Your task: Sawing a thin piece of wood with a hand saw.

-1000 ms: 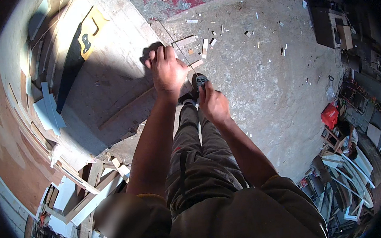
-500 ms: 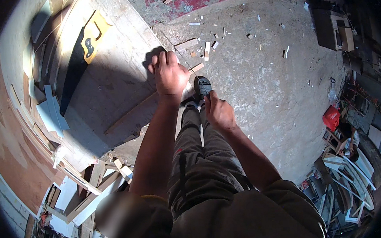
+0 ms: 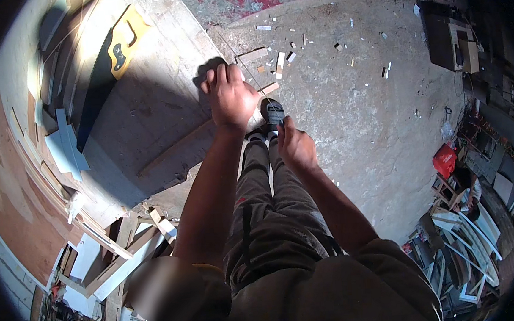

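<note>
Pressing down on the near edge of the wooden bench (image 3: 147, 126), the left hand (image 3: 231, 99) lay flat, its fingers (image 3: 221, 76) spread and released, gripping nothing. A thin line (image 3: 245, 72) ran across the bench corner and passed just under that hand toward the right hand (image 3: 296, 147), which hung lower, beside the person's knees. Whether the right hand's fingers pinched the line could not be told; they looked loosely curled. A handsaw with a yellow handle (image 3: 119, 42) lay well apart on the far left of the bench. Small wood offcuts (image 3: 280, 60) were scattered on the concrete floor (image 3: 355, 112) beyond the bench corner. A red container (image 3: 445, 160) stood off to the right among stacked frames.
</note>
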